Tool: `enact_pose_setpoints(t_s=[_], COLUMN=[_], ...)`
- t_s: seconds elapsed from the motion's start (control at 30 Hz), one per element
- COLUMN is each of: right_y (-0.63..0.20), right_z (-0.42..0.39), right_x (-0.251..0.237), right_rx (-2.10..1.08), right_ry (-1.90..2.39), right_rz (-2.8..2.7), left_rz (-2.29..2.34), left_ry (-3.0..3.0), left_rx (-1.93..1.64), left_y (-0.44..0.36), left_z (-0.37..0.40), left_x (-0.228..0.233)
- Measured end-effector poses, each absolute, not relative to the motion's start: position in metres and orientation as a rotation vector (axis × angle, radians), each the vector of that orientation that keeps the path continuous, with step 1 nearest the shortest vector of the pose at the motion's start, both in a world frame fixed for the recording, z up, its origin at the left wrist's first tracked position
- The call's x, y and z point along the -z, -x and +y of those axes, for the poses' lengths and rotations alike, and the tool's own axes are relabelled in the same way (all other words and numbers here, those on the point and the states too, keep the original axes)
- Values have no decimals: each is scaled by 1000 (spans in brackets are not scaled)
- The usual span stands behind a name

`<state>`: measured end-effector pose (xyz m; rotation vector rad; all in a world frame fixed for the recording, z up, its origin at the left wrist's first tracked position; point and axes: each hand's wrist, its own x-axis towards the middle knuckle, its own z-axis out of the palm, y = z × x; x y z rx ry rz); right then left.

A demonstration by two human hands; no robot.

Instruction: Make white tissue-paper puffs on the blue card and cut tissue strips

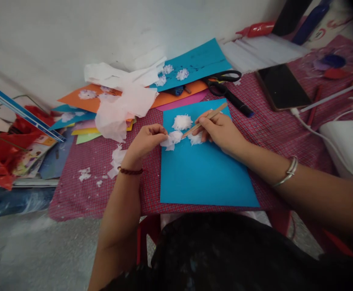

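White crumpled tissue tufts (176,136) sit on the blue card sheet (205,169); left hand (146,141) pinches one tuft, right hand (220,130) grips a wooden stick (208,118), pressing it down, likely mid-sticking.

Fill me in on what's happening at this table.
A person sits at a table covered in a red checked cloth, working on a blue paper sheet. The left hand pinches a white tissue tuft against the sheet, while the right hand holds a wooden stick, its tip down among the tufts. Another fluffy tuft lies just above. Scissors, a phone and loose coloured papers lie around.
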<state>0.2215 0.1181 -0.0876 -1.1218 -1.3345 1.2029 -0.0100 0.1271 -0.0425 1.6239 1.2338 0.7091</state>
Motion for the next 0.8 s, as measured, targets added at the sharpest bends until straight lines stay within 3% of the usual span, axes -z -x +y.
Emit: enact_pose_setpoints(t_s=[0.23, 0.8], right_y=[-221, -220], right_z=[118, 97], right_x=[83, 66], right_rx=[-1190, -1012], right_ry=[1133, 1050], right_rz=[-1339, -1382], left_rz=[1269, 1490], left_ry=[-1713, -1794], left_rx=[-603, -713], left_y=[-14, -31], left_z=[113, 119], left_x=[40, 57])
